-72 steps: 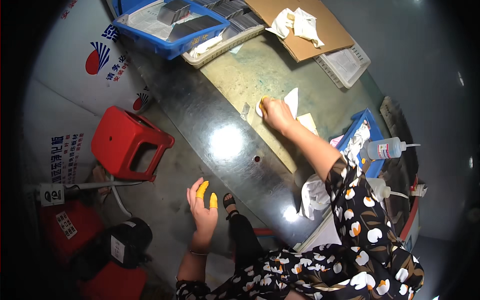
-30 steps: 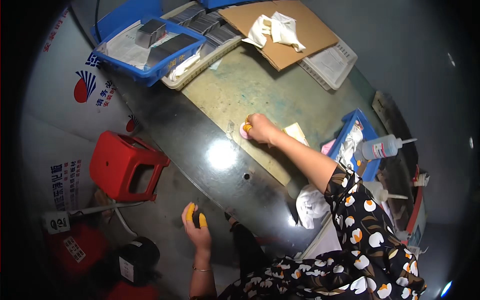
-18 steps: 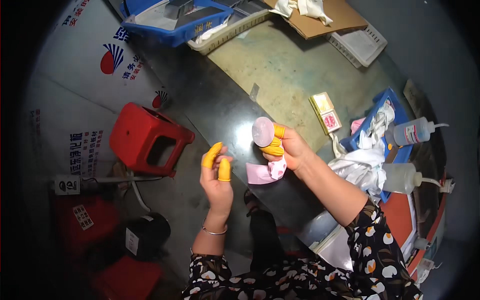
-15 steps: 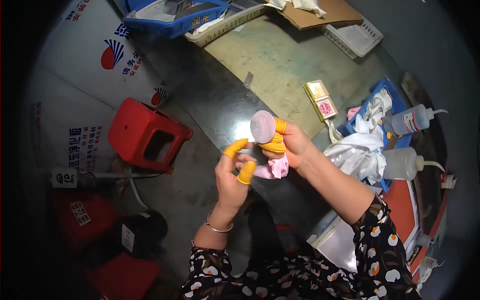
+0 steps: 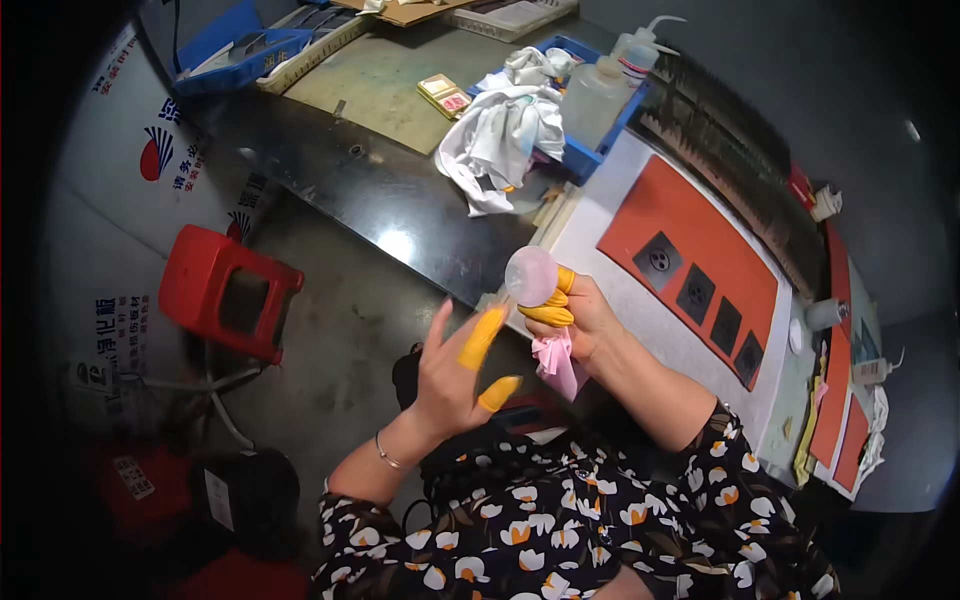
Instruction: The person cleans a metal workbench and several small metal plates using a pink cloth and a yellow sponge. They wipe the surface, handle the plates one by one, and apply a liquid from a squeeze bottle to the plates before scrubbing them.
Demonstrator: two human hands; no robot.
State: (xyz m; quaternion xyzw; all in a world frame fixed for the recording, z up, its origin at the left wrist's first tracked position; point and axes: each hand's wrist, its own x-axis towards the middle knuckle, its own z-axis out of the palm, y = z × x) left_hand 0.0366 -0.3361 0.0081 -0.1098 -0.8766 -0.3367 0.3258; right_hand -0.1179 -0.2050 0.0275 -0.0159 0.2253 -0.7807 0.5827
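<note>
Left hand (image 5: 446,387): fingers spread, thumb apart, grip released; blurred fingertips near the pad, contact cannot be told. Round pale-pink pad (image 5: 531,276): held by the near edge of the table (image 5: 340,190), flat face turned up and left. Pink cloth (image 5: 560,368): trails below the pad, long axis running near and slightly right. Right hand (image 5: 592,320): fingers curled, gripping pad and cloth. Far right: orange sheet (image 5: 690,240) bearing dark squares (image 5: 695,292).

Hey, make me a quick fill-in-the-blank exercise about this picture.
The cloth hanging from the right hand is coloured ____.
The orange mat bears ____ dark squares.
The bracelet circles the ____ wrist.
The stool is coloured ____.

Missing words: pink; four; left; red.
</note>
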